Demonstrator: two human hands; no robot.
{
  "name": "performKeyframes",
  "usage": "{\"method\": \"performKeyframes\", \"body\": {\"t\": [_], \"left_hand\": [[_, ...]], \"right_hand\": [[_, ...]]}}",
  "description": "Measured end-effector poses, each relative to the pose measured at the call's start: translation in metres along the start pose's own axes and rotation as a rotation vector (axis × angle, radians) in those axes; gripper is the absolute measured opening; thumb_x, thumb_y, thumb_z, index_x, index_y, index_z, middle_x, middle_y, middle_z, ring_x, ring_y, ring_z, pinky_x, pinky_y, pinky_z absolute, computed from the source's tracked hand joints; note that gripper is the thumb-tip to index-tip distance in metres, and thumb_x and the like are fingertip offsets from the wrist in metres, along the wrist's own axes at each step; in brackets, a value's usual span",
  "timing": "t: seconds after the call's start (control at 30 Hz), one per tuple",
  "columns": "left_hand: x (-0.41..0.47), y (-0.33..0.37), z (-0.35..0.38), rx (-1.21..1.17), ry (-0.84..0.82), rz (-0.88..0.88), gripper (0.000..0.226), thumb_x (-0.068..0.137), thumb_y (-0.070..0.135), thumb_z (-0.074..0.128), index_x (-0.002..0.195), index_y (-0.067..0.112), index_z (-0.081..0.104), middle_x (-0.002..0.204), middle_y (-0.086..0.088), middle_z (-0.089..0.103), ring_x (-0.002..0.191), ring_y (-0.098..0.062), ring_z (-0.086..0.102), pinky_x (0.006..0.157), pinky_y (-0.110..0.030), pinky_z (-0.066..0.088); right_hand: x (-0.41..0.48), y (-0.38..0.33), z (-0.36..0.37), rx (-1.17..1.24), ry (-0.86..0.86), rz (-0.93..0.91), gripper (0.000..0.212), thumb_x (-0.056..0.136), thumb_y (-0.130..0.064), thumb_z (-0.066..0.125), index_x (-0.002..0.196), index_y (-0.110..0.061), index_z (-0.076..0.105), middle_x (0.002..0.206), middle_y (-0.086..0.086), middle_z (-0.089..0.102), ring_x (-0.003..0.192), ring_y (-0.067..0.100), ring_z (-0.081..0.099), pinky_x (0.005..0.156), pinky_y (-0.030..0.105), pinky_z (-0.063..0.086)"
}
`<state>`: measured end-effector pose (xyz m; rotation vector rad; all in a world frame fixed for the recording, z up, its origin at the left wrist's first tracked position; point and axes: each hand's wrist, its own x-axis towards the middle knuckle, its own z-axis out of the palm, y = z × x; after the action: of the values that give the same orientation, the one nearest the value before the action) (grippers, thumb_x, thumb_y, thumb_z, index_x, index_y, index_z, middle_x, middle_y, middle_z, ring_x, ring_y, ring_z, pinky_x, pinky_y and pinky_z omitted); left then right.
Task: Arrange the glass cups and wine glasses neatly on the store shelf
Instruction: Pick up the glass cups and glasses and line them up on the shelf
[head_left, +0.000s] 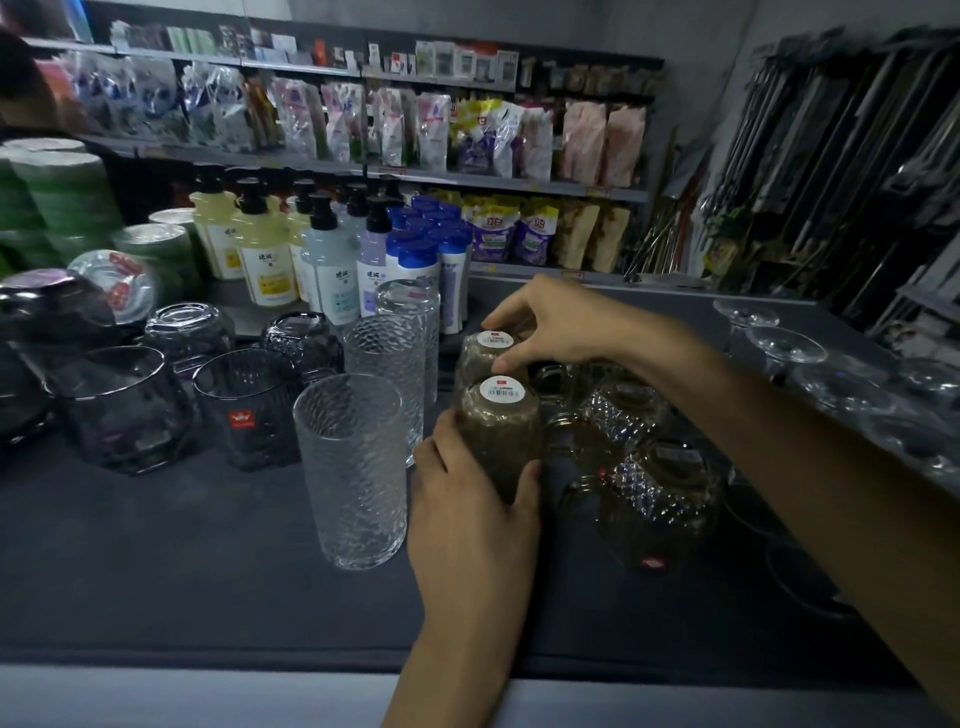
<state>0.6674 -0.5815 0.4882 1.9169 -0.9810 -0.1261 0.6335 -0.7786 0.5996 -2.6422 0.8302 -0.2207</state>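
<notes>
I see clear hammered tumblers (358, 467), smoky brown cups (498, 441) with white labels, and diamond-cut mugs (654, 488) on a dark grey shelf (182, 561).

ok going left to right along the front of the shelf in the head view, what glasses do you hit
smoky tumbler → ribbed dark tumbler → tall textured glass → brown glass in the left hand → diamond-cut mug

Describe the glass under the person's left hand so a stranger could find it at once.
Start on the dark shelf in front of the pump bottles. Right of the tall clear textured tumblers stand two upside-down brownish glasses. It is the nearer one, gripped by the left hand, white barcode sticker on its upturned base.
</notes>
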Motion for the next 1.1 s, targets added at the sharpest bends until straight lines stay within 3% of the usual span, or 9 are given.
{"method": "performKeyframes", "body": {"t": [0.1,0.17,0.23,0.3,0.43,0.67,1.1], "left_hand": [[0.0,0.0,0.0,0.001,-0.001,-0.002,0.084,0.086,0.05,0.076,0.151,0.023,0.03,0.146,-0.004,0.045,0.128,-0.03,0.055,0.099,-0.046,0.05],[-0.001,0.0,0.0,-0.005,0.001,-0.007,0.086,0.085,0.049,0.077,0.151,0.021,0.03,0.146,-0.006,0.045,0.129,-0.031,0.055,0.1,-0.046,0.05],[-0.001,0.002,0.0,-0.007,0.008,-0.018,0.084,0.083,0.047,0.079,0.148,0.019,0.033,0.146,-0.007,0.043,0.127,-0.034,0.056,0.098,-0.046,0.05],[-0.001,0.003,0.0,-0.001,0.01,-0.022,0.081,0.082,0.045,0.081,0.144,0.018,0.036,0.143,-0.008,0.042,0.124,-0.035,0.056,0.095,-0.046,0.05],[0.0,0.001,0.001,0.001,0.015,-0.004,0.078,0.083,0.043,0.081,0.142,0.017,0.037,0.139,-0.009,0.045,0.123,-0.037,0.056,0.096,-0.048,0.049],[0.0,-0.001,0.001,-0.029,0.009,0.012,0.079,0.086,0.039,0.08,0.146,0.014,0.035,0.143,-0.011,0.043,0.124,-0.035,0.054,0.097,-0.044,0.047],[0.0,-0.005,0.005,-0.035,0.017,0.035,0.081,0.087,0.037,0.079,0.15,0.016,0.033,0.146,-0.012,0.042,0.126,-0.037,0.055,0.099,-0.046,0.048]], "right_hand": [[-0.01,-0.007,-0.006,-0.008,0.007,0.015,0.06,0.082,-0.029,0.087,0.137,-0.016,0.065,0.134,-0.002,0.07,0.117,0.011,0.064,0.107,0.033,0.05],[-0.024,-0.012,-0.013,-0.036,0.104,0.028,0.061,0.086,-0.034,0.084,0.141,-0.016,0.062,0.138,0.0,0.067,0.121,0.013,0.063,0.106,0.031,0.05],[-0.044,-0.019,-0.018,-0.029,0.181,0.023,0.053,0.088,-0.037,0.082,0.135,-0.018,0.067,0.128,-0.002,0.071,0.114,0.01,0.067,0.1,0.029,0.053],[-0.066,-0.027,-0.017,0.01,0.133,0.027,0.048,0.084,-0.047,0.082,0.125,-0.024,0.072,0.113,-0.011,0.074,0.101,0.001,0.068,0.093,0.026,0.057],[-0.091,-0.036,0.001,0.033,0.037,0.082,0.066,0.065,-0.063,0.088,0.121,-0.029,0.073,0.107,-0.014,0.074,0.094,-0.004,0.07,0.09,0.026,0.06],[-0.088,-0.031,0.019,0.049,0.189,0.074,0.071,0.06,-0.052,0.096,0.119,-0.018,0.075,0.099,-0.008,0.077,0.084,-0.001,0.071,0.086,0.028,0.062],[-0.09,-0.034,0.023,0.068,0.189,0.084,0.072,0.065,-0.044,0.096,0.126,-0.015,0.073,0.106,-0.001,0.078,0.094,0.006,0.073,0.093,0.034,0.06]]}}
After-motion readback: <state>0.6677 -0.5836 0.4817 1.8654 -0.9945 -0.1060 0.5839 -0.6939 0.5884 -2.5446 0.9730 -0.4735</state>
